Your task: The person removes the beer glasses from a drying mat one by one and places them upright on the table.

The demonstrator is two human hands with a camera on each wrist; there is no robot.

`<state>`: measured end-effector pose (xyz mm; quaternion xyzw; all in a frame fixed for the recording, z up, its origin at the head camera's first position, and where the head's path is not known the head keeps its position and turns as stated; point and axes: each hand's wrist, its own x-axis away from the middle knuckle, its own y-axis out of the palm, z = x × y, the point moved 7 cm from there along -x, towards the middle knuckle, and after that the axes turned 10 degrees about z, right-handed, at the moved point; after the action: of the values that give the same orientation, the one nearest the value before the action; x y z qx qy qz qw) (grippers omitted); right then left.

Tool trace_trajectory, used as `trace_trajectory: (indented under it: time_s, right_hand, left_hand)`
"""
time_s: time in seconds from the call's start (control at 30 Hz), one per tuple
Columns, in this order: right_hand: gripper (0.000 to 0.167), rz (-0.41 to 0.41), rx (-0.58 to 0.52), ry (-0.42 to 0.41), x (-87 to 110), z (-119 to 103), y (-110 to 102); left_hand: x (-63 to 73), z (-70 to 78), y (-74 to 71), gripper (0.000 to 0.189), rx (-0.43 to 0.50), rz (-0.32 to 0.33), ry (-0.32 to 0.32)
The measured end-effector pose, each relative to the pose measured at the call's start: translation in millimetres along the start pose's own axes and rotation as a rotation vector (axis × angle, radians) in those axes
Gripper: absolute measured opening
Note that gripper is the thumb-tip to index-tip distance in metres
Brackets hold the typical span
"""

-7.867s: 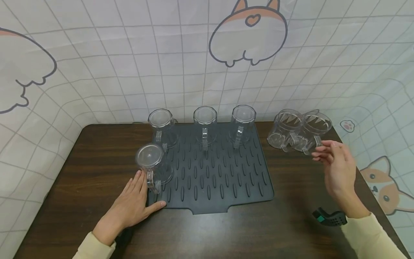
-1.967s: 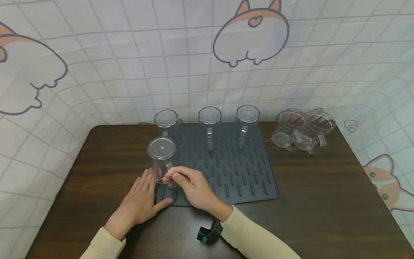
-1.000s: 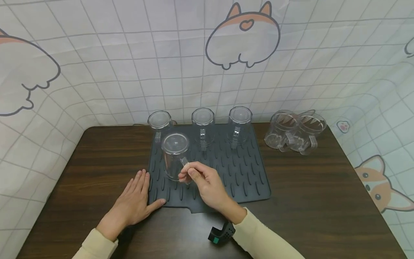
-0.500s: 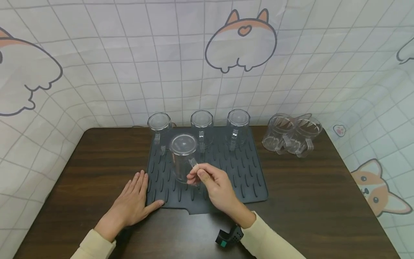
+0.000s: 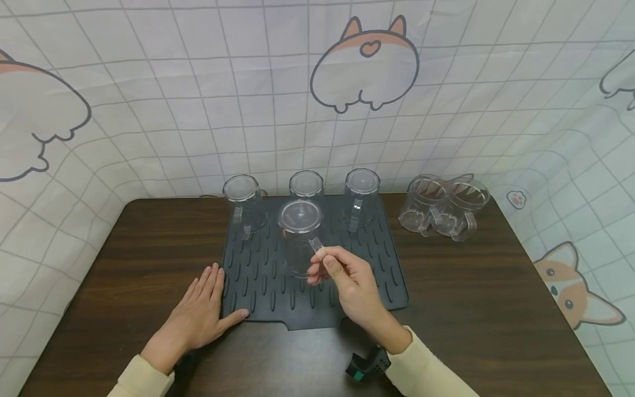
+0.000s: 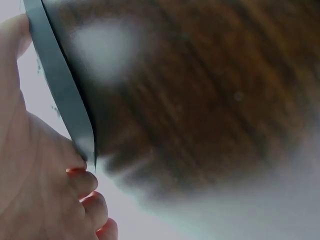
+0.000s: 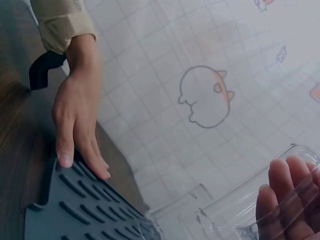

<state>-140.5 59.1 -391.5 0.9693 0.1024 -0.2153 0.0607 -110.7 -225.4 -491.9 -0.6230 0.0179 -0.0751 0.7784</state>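
My right hand (image 5: 349, 284) pinches the handle of a clear glass mug (image 5: 300, 242) that is upside down over the middle of the dark grey ribbed drying mat (image 5: 258, 300). Whether its rim touches the mat cannot be told. In the right wrist view, the right hand's fingers (image 7: 282, 187) show through the glass. My left hand (image 5: 190, 317) lies flat with straight fingers at the mat's left front corner. The left wrist view shows this hand (image 6: 40, 175) beside the mat's edge (image 6: 67, 85). Three upside-down mugs stand along the mat's back: left (image 5: 242, 201), middle (image 5: 306, 184) and right (image 5: 361, 198).
Right of the mat, clear mugs (image 5: 421, 207) stand close together, mouths up, on the dark wooden table (image 5: 466, 314). A white grid-patterned cloth (image 5: 198, 99) with cartoon dogs hangs behind and at both sides. A black wrist device (image 5: 367, 364) sits at the right wrist.
My right hand was by the mugs at the right, then took the front-left mug by its handle. It has carried that mug rightward, behind it the middle mug. The left hand stays put.
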Motion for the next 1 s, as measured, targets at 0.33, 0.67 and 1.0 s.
trace_trajectory:
  time_s: [0.33,0.67,1.0]
  right_hand:
    - [0.022,0.031,0.061,-0.018,-2.5,-14.2,-17.7]
    - [0.020,0.016,0.118,-0.087,-4.3,-19.4,-25.1]
    - [0.018,0.016,0.188,-0.138,-5.2,-23.9,-28.1]
  left_hand:
    - [0.1,-2.4,0.8,0.117,0.000,-0.014,0.000]
    - [-2.2,1.3,-9.9,0.114,-0.022,0.027,0.035]
    - [-4.8,6.2,-22.8,0.109,-0.015,0.112,0.080]
